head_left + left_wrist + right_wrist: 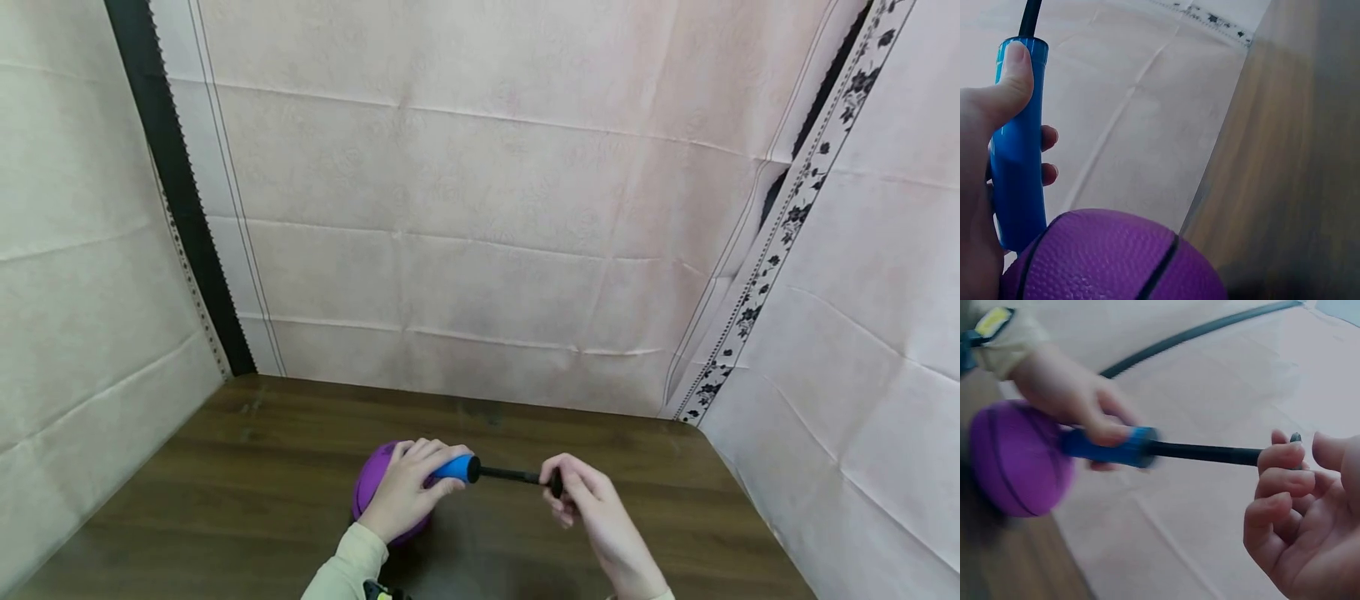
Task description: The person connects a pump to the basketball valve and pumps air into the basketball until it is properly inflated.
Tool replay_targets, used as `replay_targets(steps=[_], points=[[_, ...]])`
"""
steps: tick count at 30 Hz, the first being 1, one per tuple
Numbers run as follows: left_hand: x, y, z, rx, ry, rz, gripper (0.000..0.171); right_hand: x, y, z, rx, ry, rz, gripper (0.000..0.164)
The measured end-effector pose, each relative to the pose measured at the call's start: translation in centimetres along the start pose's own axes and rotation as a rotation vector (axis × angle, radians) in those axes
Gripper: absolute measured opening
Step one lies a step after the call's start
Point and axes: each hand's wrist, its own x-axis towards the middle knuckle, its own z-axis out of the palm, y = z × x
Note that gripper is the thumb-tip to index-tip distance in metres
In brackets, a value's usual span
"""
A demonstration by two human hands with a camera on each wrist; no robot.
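A blue hand pump (1019, 150) lies in my left hand (416, 483), thumb along its barrel and fingers wrapped round it. Its inner end meets a purple ball (1116, 256) with black seam lines; the exact joint is hidden. From the pump's other end a black rod (1210, 454) reaches out to the right, well extended. My right hand (588, 500) holds the black handle (556, 482) at the rod's tip with curled fingers. In the head view the left hand covers much of the ball, which sits just above or on the table.
The brown wooden table (247, 483) runs under both hands. Pale creased cloth walls (465, 283) enclose it at the back, left and right. A floral border strip (750, 312) marks the right corner, and a black strip (202, 242) the left one.
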Motion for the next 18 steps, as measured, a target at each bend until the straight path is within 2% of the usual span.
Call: replay_targets(steps=[3,7,12,18], points=[[0.1,-0.1,-0.2,-0.011,-0.002,-0.036,0.035,-0.3,-0.4,-0.8,0.028,-0.021,-0.045,0.025],[0.2,0.4,0.1,-0.012,-0.007,-0.027,0.034,0.1,0.1,-0.7,0.058,-0.048,-0.075,0.019],[0.2,1.4,1.0,0.014,0.015,0.024,0.037,1.2,2.0,0.9,0.07,-0.044,0.007,0.017],[0.1,1.7,1.6,0.051,0.009,0.091,0.037,1.9,3.3,2.5,0.019,-0.03,0.112,0.034]])
